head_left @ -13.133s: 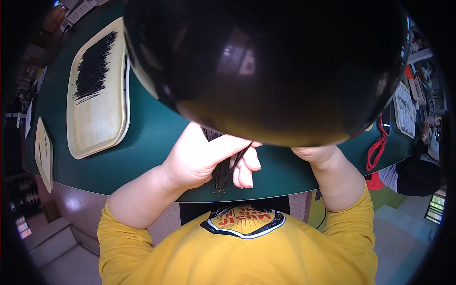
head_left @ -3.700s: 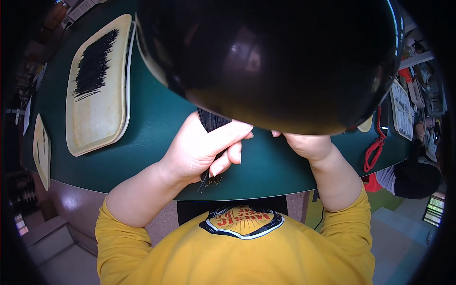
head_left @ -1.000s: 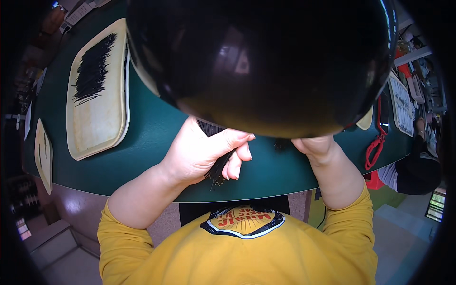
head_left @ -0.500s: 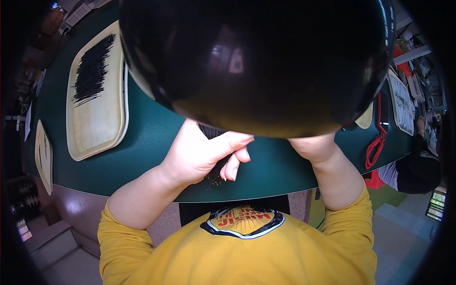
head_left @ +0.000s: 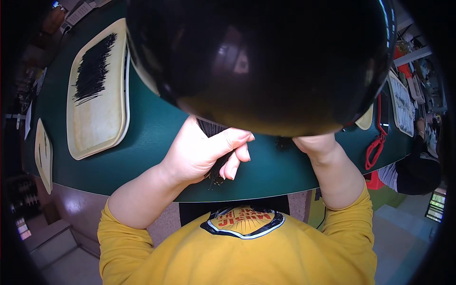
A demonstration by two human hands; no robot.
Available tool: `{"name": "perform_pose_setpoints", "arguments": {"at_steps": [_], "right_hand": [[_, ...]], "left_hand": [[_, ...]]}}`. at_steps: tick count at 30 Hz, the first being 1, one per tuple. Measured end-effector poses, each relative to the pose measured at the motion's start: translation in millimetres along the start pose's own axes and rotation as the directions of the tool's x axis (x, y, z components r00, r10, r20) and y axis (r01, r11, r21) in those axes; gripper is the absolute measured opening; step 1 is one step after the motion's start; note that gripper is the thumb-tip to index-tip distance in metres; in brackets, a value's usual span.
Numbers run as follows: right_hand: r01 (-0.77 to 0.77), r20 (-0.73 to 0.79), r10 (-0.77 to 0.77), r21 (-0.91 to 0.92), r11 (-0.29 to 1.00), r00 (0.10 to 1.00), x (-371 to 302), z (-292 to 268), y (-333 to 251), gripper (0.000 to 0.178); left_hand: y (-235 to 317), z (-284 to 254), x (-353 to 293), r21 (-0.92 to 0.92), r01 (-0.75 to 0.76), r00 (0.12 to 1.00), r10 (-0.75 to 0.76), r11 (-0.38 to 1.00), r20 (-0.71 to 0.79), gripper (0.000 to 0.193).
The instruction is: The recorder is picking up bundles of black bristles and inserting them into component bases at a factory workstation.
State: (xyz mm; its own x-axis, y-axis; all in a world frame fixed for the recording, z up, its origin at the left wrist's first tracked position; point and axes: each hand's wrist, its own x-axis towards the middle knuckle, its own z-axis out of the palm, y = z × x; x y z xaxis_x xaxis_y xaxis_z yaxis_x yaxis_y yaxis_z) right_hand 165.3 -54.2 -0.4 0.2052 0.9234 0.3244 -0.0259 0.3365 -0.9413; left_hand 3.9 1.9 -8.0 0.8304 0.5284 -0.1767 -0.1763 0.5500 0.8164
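My left hand [head_left: 199, 151] is closed around a bundle of thin black wires [head_left: 210, 127], its thumb across the front. The lower ends of the wires stick out below my fingers, over the table's near edge. My right hand [head_left: 317, 144] is to the right, its fingers hidden beneath a large glossy black dome [head_left: 275, 66]. Just left of that hand, a small dark tuft [head_left: 283, 142] shows under the dome's rim; whether my fingers touch it I cannot tell.
On the green table [head_left: 156, 156], a cream tray [head_left: 95, 137] at left holds many black wires [head_left: 92, 71]. A smaller tray [head_left: 43, 161] is at the far left. Red-handled cord or tool [head_left: 375, 152] lies at right, near another tray [head_left: 402, 104]. Another person [head_left: 418, 166] sits at far right.
The dome appears shifted slightly to the right. A dark tuft now shows beside my right hand. My left hand keeps its hold on the wires, nearly unmoved.
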Motion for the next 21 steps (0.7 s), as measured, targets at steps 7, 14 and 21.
{"name": "perform_pose_setpoints", "arguments": {"at_steps": [7,14,21], "right_hand": [[-0.354,0.272,0.282,0.267,0.896,0.92,2,3,-4,0.013],[-0.289,0.158,0.264,0.156,0.945,0.951,-1,2,0,0.014],[-0.286,-0.027,0.321,0.388,0.876,0.947,2,5,-1,0.023]], "left_hand": [[5,-4,0,-0.301,0.175,0.982,-0.143,0.938,0.123,0.012],[1,0,-1,-0.082,0.047,0.999,-0.045,0.995,0.022,0.017],[3,2,0,-0.065,0.028,0.999,-0.029,0.997,-0.016,0.01]]}}
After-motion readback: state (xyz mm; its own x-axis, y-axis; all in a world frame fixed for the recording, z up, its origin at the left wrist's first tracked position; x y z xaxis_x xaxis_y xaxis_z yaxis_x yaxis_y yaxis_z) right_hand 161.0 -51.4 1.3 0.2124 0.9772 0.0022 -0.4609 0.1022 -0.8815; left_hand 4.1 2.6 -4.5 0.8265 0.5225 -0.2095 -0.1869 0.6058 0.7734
